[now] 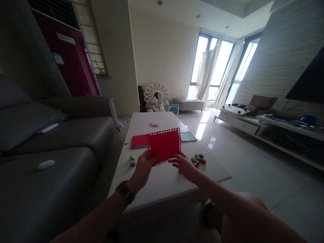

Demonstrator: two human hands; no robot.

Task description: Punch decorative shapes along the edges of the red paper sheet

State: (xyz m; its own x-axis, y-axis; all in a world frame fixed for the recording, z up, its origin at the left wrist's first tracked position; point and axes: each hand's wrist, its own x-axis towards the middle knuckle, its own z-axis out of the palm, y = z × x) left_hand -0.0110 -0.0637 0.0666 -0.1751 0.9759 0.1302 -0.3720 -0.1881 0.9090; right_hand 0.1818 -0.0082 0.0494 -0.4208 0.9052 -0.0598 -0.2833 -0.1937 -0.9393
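Note:
A red sheet [164, 145] with a border of small white shapes is held up over the pale table [152, 192]. My left hand [143, 168] grips its lower left corner, thumb on the near face. At the lower right corner, my right hand [184, 165] holds the edge with its fingers partly spread. Behind the sheet on the left lies a red piece with a blue edge [138, 141]. A green punch-like piece [132, 157] and a purple one [133, 163] sit left of my left hand. Several green, purple and red ones [198, 160] cluster beyond my right hand.
Small colourful bits [154, 125] lie toward the table's far end. A light blue-grey cloth-like piece [187, 136] rests at the right edge. A grey sofa [96, 135] stands on the left, and a low white cabinet [243, 125] on the right.

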